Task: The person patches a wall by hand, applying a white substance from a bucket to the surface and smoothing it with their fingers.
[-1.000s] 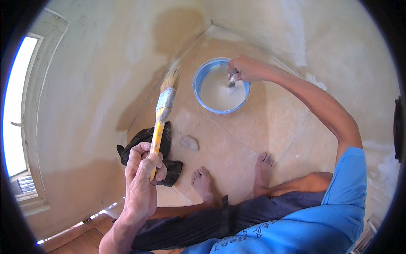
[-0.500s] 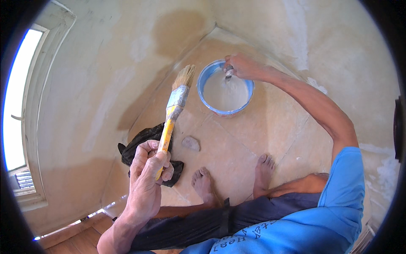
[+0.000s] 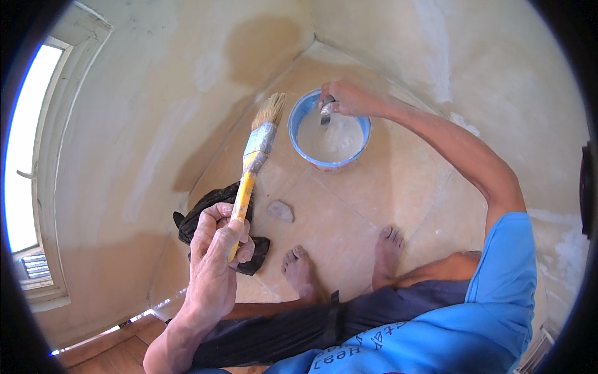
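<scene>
My left hand [image 3: 218,249] grips a paintbrush [image 3: 254,167] by its yellow handle, its splattered metal ferrule and pale bristles pointing up. Over the left inner rim of a blue bucket [image 3: 297,140], my right hand [image 3: 349,100] pinches a short, coated grey tool [image 3: 325,112], apparently metal, whose shape I cannot fully make out. Pale, creamy liquid [image 3: 330,144] with a few ripples partly fills the bucket, which stands on the tiled floor.
Crumpled black plastic [image 3: 205,209] and a flat grey stone [image 3: 280,210] lie on the tiles [image 3: 349,199] near my bare feet. Patchy walls [image 3: 137,112] meet at a corner behind the bucket. A bright window [image 3: 25,156] is at the left.
My right hand has moved leftward with its tool, across the bucket toward the left inner rim. My left hand has shifted slightly right and up, tilting the brush a little rightward.
</scene>
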### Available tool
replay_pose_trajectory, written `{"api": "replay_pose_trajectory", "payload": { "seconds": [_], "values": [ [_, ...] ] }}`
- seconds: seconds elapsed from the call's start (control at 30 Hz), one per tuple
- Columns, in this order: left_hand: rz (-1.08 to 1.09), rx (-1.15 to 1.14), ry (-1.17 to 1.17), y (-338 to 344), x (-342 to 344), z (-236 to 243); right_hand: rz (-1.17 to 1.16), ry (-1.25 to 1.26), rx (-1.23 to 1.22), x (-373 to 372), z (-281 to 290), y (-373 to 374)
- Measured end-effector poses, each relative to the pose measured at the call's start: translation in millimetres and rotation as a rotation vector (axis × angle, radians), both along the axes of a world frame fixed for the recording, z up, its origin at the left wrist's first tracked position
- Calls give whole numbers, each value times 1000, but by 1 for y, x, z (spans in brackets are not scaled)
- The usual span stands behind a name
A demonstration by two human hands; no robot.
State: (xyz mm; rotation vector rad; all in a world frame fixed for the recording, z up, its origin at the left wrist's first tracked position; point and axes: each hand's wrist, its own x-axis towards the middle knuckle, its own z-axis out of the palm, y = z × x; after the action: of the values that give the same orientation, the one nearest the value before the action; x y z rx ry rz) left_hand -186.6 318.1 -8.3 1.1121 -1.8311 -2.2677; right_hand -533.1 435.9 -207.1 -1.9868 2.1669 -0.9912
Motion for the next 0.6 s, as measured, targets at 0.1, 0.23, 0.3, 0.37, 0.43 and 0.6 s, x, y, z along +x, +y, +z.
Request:
{"api": "replay_pose_trajectory", "payload": {
  "seconds": [0.1,0.23,0.3,0.37,0.43,0.6],
  "values": [
    [10,-5,0,-1,4,2,-93,126,432,4,17,7],
    [14,0,-8,-3,6,2,-256,-516,544,20,32,20],
    [0,3,-2,-3,4,1,-302,-825,324,20,25,27],
    [1,7,-3,-3,2,1,-308,-613,285,14,29,25],
    [1,8,-6,-3,2,1,-255,-412,281,14,27,23],
    [0,5,-4,-3,1,0,-275,-754,259,11,28,23]
  ]
}}
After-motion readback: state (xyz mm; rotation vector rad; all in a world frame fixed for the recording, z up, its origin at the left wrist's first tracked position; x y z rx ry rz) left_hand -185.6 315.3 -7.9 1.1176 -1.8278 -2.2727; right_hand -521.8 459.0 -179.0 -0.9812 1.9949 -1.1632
